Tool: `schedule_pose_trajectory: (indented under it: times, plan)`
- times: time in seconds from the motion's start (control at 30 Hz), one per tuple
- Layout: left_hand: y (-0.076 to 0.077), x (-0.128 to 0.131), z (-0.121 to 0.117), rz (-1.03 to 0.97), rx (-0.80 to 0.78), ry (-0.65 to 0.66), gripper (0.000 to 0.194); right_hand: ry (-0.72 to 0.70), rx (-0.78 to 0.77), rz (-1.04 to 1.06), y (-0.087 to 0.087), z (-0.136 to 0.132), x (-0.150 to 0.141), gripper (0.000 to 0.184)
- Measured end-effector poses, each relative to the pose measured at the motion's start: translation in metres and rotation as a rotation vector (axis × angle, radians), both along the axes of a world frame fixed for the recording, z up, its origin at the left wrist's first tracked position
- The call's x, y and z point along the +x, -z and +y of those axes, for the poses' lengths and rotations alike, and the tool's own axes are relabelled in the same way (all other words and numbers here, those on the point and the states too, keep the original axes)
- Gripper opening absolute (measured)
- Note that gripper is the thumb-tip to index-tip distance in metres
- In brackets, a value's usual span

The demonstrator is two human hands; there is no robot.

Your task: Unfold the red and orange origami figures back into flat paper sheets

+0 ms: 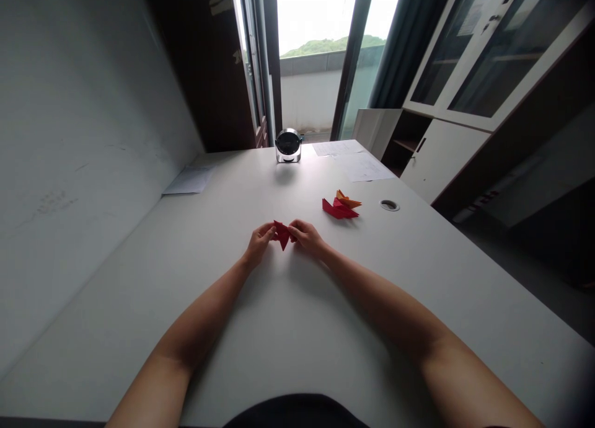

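Note:
A small red piece of folded paper (282,234) is held up just over the white table, its lower end narrowing to a point. On its left side, my left hand (261,242) pinches it between thumb and fingers. My right hand (304,234) grips its opposite edge the same way, so both hands are closed on the one piece. Farther off to the right lie a red origami piece (341,209) and an orange origami piece (348,200), touching or overlapping each other. The finer folds of the held paper are too small to make out.
On the white table (223,366), a round black device on a silver stand (288,145) stands at the far edge. Paper sheets (367,167) lie at the back right, and more paper (189,180) is by the left wall. A cable hole (389,205) sits near the right edge.

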State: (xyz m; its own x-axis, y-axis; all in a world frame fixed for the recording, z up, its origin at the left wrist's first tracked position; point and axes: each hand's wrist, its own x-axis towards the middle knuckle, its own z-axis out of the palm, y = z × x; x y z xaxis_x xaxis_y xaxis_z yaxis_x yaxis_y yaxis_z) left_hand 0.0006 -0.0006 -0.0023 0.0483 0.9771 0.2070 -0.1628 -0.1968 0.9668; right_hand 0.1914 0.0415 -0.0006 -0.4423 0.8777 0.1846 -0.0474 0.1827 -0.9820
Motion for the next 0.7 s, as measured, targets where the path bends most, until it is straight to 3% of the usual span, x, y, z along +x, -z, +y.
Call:
schedule_pose_trajectory:
  times: [0.27, 0.7]
  plan:
    - [0.005, -0.004, 0.003, -0.026, -0.026, 0.039, 0.043, -0.093, -0.094, 0.027, -0.018, -0.011, 0.002, 0.037]
    - [-0.007, 0.000, -0.004, 0.026, -0.004, 0.084, 0.045, -0.099, -0.111, 0.044, -0.013, -0.006, 0.003, 0.040]
